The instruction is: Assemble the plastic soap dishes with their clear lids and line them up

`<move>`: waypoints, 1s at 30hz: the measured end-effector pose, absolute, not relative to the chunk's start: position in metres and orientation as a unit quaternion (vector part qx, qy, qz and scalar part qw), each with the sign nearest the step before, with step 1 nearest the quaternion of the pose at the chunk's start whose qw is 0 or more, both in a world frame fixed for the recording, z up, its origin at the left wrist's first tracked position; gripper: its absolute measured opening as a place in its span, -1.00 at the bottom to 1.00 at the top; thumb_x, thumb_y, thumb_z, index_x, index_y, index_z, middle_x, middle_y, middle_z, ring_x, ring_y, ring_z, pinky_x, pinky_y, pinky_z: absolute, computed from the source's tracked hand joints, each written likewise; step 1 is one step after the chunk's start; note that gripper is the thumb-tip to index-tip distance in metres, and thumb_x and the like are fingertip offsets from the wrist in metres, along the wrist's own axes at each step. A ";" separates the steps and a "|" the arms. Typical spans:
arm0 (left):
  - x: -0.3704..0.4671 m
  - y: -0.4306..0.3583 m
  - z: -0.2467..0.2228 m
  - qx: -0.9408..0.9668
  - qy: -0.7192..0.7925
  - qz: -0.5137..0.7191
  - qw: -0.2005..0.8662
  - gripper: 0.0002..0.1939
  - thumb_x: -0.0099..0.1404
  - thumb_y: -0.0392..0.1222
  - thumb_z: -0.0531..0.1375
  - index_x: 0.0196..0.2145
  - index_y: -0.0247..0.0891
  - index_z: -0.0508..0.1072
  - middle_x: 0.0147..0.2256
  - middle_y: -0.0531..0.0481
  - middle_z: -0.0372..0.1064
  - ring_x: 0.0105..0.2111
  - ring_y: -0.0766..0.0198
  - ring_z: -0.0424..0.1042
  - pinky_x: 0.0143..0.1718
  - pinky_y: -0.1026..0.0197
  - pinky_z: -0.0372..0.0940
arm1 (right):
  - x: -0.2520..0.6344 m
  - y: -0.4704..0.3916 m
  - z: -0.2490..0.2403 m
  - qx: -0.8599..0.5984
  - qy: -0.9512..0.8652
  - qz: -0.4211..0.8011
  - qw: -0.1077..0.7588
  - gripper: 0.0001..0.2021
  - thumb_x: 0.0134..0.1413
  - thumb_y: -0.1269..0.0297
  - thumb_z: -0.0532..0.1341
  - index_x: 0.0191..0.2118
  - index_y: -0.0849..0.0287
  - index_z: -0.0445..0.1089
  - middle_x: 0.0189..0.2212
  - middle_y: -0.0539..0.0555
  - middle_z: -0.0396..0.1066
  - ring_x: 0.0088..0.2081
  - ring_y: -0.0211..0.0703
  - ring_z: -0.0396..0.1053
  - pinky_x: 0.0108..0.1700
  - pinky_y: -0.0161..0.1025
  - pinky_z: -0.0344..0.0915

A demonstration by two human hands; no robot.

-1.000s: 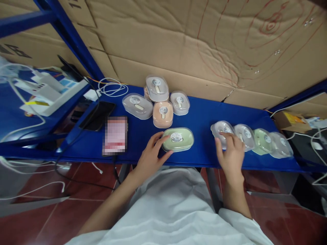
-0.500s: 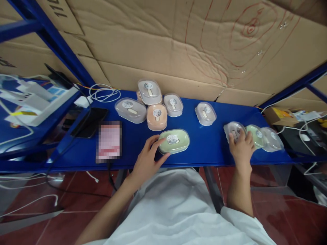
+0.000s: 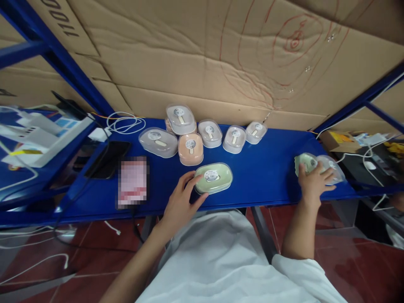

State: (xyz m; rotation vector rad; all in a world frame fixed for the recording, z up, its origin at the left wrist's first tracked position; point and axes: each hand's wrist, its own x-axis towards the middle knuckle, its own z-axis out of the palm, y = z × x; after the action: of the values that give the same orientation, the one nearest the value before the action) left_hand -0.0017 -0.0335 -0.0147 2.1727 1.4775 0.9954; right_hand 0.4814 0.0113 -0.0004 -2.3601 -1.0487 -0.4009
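My left hand (image 3: 184,200) is closed around the left end of an oval green lidded box (image 3: 217,179), its fingertips and thumb at the rim. The box lies flat on the blue table and has a clear lid with a round label. Far to the right, my right hand (image 3: 312,183) has its thumb and fingers over a second green lidded box (image 3: 303,162), partly covering it. A greyish lidded box (image 3: 336,170) sits just beyond, beneath the outer fingers.
Along the back stand grey lidded boxes (image 3: 234,139) and a peach one (image 3: 190,149), with a grey box (image 3: 180,118) stacked on another. A dark phone-like slab (image 3: 109,159), a blurred pink item (image 3: 132,181) and white cable (image 3: 126,123) lie left. Cardboard (image 3: 176,54) forms the back wall.
The grey box formerly under my right hand has left the right-hand group, and the back row has gained a grey box. My right hand has shifted right onto the green box; my left hand stays put.
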 end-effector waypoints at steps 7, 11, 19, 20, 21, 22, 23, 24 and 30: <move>0.001 -0.034 -0.014 0.766 0.520 0.342 0.159 -0.48 0.51 0.01 0.24 0.34 0.00 0.26 0.30 -0.19 0.24 0.27 -0.04 0.41 0.23 -0.11 0.44 | 0.483 0.057 0.006 -0.792 -0.561 -0.029 0.239 -0.14 0.37 -0.17 0.06 0.57 0.24 -0.09 0.54 0.46 -0.11 0.58 0.19 -0.17 0.44 0.18 0.11; 0.000 -0.034 -0.014 0.768 0.518 0.343 0.159 -0.48 0.51 0.01 0.24 0.34 0.01 0.26 0.32 -0.18 0.23 0.29 -0.03 0.39 0.25 -0.09 0.43 | 0.507 0.051 0.027 -0.830 -0.462 -0.169 0.263 -0.22 0.38 -0.21 -0.01 0.56 0.04 -0.02 0.56 0.49 -0.21 0.58 0.26 -0.18 0.38 0.46 0.01; 0.003 -0.033 -0.016 0.770 0.525 0.337 0.135 -0.50 0.47 0.03 0.29 0.29 0.00 0.32 0.26 -0.16 0.28 0.24 -0.05 0.44 0.20 -0.10 0.46 | 0.548 0.025 0.029 -0.934 -0.293 -0.032 0.200 -0.08 0.29 -0.37 -0.18 0.57 0.09 0.04 0.48 0.56 0.01 0.45 0.38 0.17 0.28 0.24 0.24; 0.004 -0.033 -0.017 0.770 0.527 0.336 0.127 -0.50 0.46 0.05 0.30 0.28 -0.01 0.33 0.25 -0.16 0.29 0.23 -0.06 0.44 0.19 -0.11 0.47 | 0.542 0.030 0.030 -0.924 -0.329 -0.014 0.193 -0.09 0.30 -0.36 -0.18 0.57 0.10 0.04 0.49 0.51 0.01 0.48 0.30 0.13 0.31 0.14 0.23; 0.005 -0.034 -0.017 0.770 0.530 0.335 0.120 -0.50 0.45 0.06 0.30 0.27 -0.02 0.34 0.24 -0.16 0.29 0.22 -0.07 0.44 0.19 -0.12 0.47 | 0.535 0.038 0.031 -0.912 -0.365 0.004 0.187 -0.11 0.33 -0.35 -0.18 0.57 0.10 0.04 0.50 0.45 0.03 0.50 0.21 0.10 0.34 0.05 0.22; 0.007 -0.034 -0.017 0.770 0.531 0.335 0.113 -0.50 0.45 0.06 0.31 0.26 -0.03 0.35 0.24 -0.17 0.29 0.22 -0.07 0.44 0.19 -0.13 0.46 | 0.526 0.046 0.032 -0.898 -0.399 0.020 0.184 -0.13 0.35 -0.33 -0.18 0.57 0.08 0.01 0.50 0.39 0.07 0.50 0.13 0.10 0.36 -0.04 0.20; 0.008 -0.033 -0.017 0.770 0.533 0.334 0.108 -0.50 0.44 0.05 0.32 0.25 -0.04 0.35 0.24 -0.17 0.28 0.23 -0.07 0.43 0.20 -0.13 0.46 | 0.517 0.055 0.034 -0.885 -0.427 0.032 0.183 -0.16 0.38 -0.31 -0.18 0.58 0.06 -0.02 0.49 0.34 0.12 0.50 0.08 0.11 0.39 -0.09 0.17; 0.011 -0.032 -0.016 0.769 0.536 0.333 0.103 -0.49 0.43 0.05 0.33 0.24 -0.05 0.36 0.24 -0.17 0.28 0.23 -0.07 0.43 0.20 -0.13 0.45 | 0.507 0.064 0.037 -0.873 -0.450 0.042 0.180 -0.18 0.40 -0.30 -0.17 0.58 0.04 -0.04 0.48 0.31 0.15 0.49 0.08 0.13 0.41 -0.10 0.15; 0.045 0.000 0.001 0.788 0.551 0.263 0.077 -0.44 0.32 0.08 0.42 0.15 -0.16 0.40 0.24 -0.23 0.31 0.19 -0.12 0.45 0.13 -0.12 0.48 | 0.461 0.107 0.074 -0.871 -0.486 0.068 0.003 -0.22 0.40 -0.28 0.01 0.53 0.07 0.09 0.38 0.44 0.26 0.35 0.45 0.30 0.33 0.23 0.22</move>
State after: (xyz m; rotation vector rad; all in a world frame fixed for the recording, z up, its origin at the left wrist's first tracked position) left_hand 0.0454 -0.0001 0.0007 2.3614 1.6520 0.7865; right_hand 0.4613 0.1073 0.0735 -2.7314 -1.5245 0.2118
